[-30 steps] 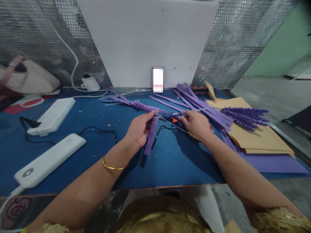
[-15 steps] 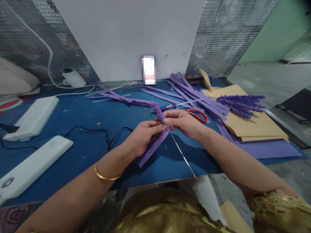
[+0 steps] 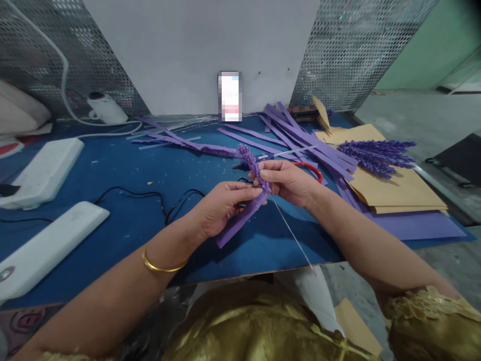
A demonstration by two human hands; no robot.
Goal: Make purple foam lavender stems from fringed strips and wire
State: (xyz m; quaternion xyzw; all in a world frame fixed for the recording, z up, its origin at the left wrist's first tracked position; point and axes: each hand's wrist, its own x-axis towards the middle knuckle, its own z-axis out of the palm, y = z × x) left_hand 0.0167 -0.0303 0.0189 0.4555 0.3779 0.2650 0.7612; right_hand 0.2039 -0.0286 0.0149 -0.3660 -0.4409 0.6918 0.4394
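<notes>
My left hand (image 3: 225, 205) pinches a fringed purple paper strip (image 3: 240, 222), whose free end hangs toward the table's front edge. Wrapped around a thin wire stem (image 3: 293, 233), the upper part of the paper forms a fluffy purple flower spike (image 3: 248, 157). My right hand (image 3: 287, 181) has its thumb and fingers closed on this spike, just right of my left fingertips. The wire points down and right past the table edge. Behind the hands lie a blue glue gun (image 3: 259, 160) and red-handled scissors (image 3: 313, 169), both partly hidden.
Loose purple strips (image 3: 296, 133) and a lavender-like bunch (image 3: 379, 153) on tan paper (image 3: 402, 193) lie at right. A phone (image 3: 230, 96) stands at the back. At left are a power strip (image 3: 47, 170), a white device (image 3: 56, 245), a white cup (image 3: 108, 109) and black cable (image 3: 131, 190).
Both hands and the spike have shifted slightly to the right. More of the fluffy spike shows above my fingers. The view has tilted a little, moving the background upward.
</notes>
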